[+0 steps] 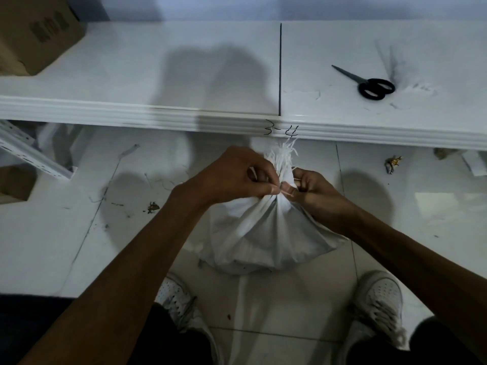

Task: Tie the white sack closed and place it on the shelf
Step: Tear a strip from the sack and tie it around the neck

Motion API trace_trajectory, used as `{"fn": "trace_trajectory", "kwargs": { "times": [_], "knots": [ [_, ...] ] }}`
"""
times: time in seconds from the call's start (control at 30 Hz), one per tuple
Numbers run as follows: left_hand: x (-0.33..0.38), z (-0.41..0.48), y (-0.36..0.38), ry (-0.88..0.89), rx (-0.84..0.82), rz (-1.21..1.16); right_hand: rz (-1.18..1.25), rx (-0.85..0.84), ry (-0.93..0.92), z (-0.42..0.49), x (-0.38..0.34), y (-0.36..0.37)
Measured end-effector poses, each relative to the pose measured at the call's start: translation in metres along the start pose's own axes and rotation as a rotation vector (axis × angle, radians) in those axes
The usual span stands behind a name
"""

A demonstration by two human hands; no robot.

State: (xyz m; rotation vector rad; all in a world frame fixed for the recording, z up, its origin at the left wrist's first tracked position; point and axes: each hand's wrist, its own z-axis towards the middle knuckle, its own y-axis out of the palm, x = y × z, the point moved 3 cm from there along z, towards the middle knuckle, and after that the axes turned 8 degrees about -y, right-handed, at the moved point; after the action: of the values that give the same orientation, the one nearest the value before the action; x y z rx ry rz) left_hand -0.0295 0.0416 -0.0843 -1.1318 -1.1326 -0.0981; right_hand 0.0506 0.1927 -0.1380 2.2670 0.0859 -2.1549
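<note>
The white sack [259, 238] stands on the tiled floor between my feet, its top gathered into a tight neck with frayed ends sticking up. My left hand [237, 177] pinches a thin white string at the left side of the neck. On the right side, my right hand [313, 187] grips the neck and the string's other end. The white shelf [147, 75] runs across the view just beyond the sack, marked "3-4" on its front lip.
Black scissors [369, 84] lie on the right part of the shelf beside string scraps. A cardboard box [34, 32] sits on the shelf's far left. A perforated white metal rail [29, 154] leans at the left under the shelf. Debris [392, 163] litters the floor.
</note>
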Motion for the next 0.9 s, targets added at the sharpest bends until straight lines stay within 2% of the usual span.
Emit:
{"fn": "trace_trajectory", "kwargs": {
  "times": [0.2,0.4,0.6,0.67,0.8,0.9],
  "knots": [
    [-0.003,-0.001,0.007,-0.013,-0.042,0.066,-0.007,0.043,0.042,-0.003,0.009,-0.003],
    [-0.004,-0.004,0.021,-0.025,0.101,0.064,-0.042,0.165,0.049,-0.004,0.007,-0.010],
    [-0.012,-0.011,0.033,-0.003,0.248,-0.034,-0.056,0.171,0.028,-0.008,0.003,-0.011],
    [-0.011,-0.015,0.037,0.065,0.305,0.009,-0.103,0.195,-0.009,-0.010,0.002,-0.009],
    [-0.001,-0.025,0.048,0.220,0.344,0.265,-0.213,0.248,-0.100,-0.011,0.003,-0.005],
    [0.008,-0.030,0.056,0.458,0.295,0.409,-0.205,0.212,-0.162,-0.013,0.001,-0.004]
  ]
}}
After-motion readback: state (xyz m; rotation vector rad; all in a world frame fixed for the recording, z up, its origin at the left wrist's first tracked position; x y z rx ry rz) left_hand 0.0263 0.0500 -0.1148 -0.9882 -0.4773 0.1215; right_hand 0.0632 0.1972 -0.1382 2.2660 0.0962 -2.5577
